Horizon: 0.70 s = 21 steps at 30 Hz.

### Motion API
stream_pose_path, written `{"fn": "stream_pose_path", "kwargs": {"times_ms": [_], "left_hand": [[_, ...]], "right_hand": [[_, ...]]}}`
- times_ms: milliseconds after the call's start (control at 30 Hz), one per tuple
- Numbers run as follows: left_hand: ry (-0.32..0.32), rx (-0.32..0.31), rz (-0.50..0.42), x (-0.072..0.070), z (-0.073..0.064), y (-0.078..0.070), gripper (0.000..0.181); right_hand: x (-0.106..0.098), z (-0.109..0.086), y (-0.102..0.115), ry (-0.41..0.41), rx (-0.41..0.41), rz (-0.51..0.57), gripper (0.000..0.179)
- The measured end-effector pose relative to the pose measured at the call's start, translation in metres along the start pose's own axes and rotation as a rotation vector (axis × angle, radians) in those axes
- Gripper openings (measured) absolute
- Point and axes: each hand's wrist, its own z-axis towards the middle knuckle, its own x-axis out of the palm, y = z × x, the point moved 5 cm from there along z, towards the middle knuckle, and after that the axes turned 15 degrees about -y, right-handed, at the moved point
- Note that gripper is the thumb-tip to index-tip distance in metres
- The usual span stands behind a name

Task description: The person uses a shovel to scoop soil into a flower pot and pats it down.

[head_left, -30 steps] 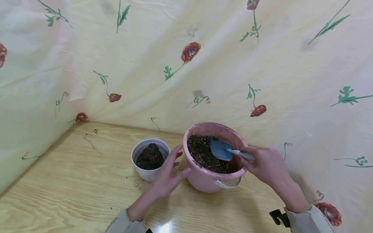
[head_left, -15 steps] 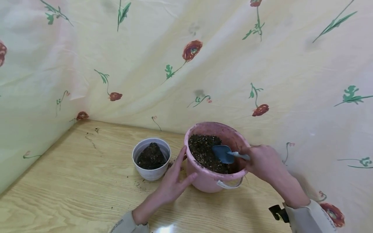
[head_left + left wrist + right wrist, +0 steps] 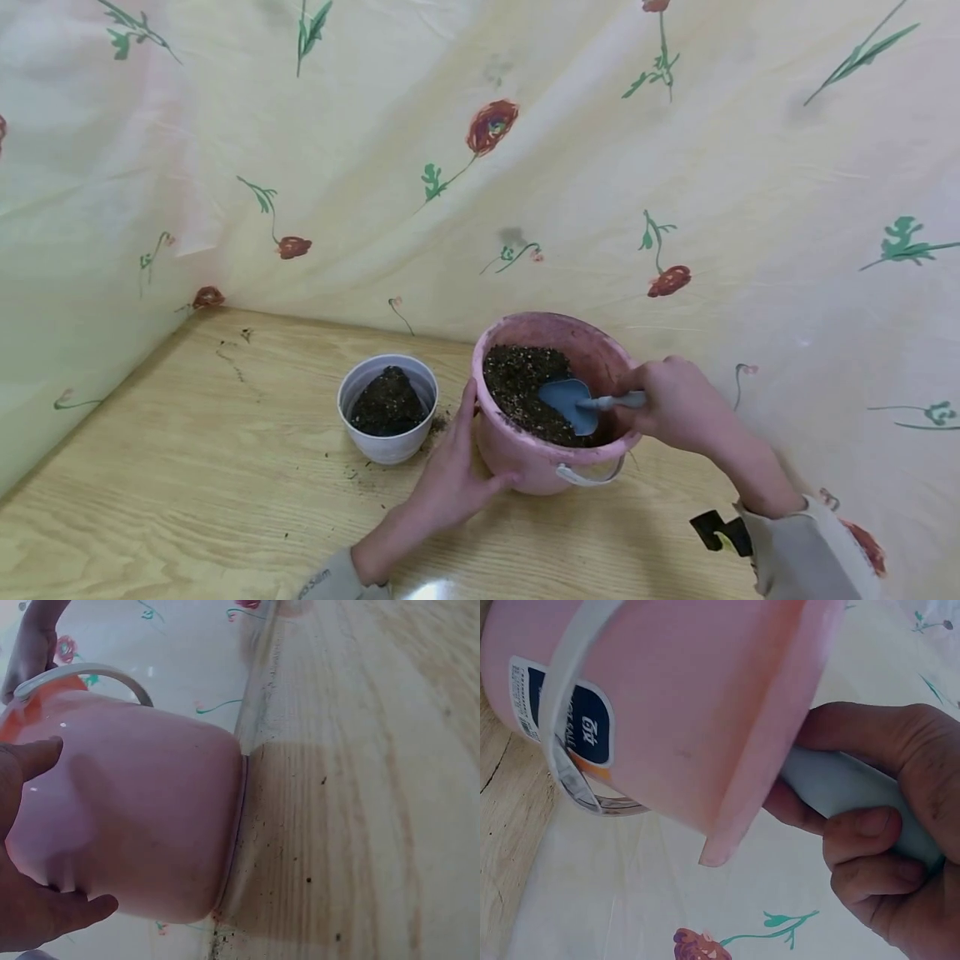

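Observation:
A pink bucket [image 3: 528, 467] partly filled with dark soil [image 3: 521, 387] stands upright on the table. My left hand [image 3: 457, 483] rests against the bucket's near left side, thumb and fingers spread, as the left wrist view also shows. With my right hand [image 3: 678, 407] I grip the pale handle [image 3: 844, 784] of a small blue trowel [image 3: 567, 403] at the bucket's right rim. The trowel's blade lies inside the bucket, at the soil's surface, its edge against the soil. To the left stands a white plant pot [image 3: 386, 450] with a mound of soil [image 3: 387, 404] in it.
The wooden table [image 3: 187, 467] has soil crumbs around the pot and farther back left. A flower-patterned sheet [image 3: 375, 208] hangs behind and along the left side. The bucket's white handle [image 3: 588, 477] hangs down at its front right.
My left hand has moved right, from between pot and bucket onto the bucket's side. The trowel has shifted slightly lower in the bucket, its blade tilting nearer the front wall.

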Motion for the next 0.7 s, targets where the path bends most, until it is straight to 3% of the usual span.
{"fn": "stream_pose_path", "kwargs": {"times_ms": [267,700], "left_hand": [[-0.054,0.040,-0.029,0.001,0.001,0.002,0.135],[-0.029,0.021,-0.046,0.000,0.003,0.004,0.141]], "right_hand": [[0.002,0.002,-0.007,0.104,0.118,0.180,0.006],[0.018,-0.001,-0.017,0.214,0.201,0.456,0.008]]}}
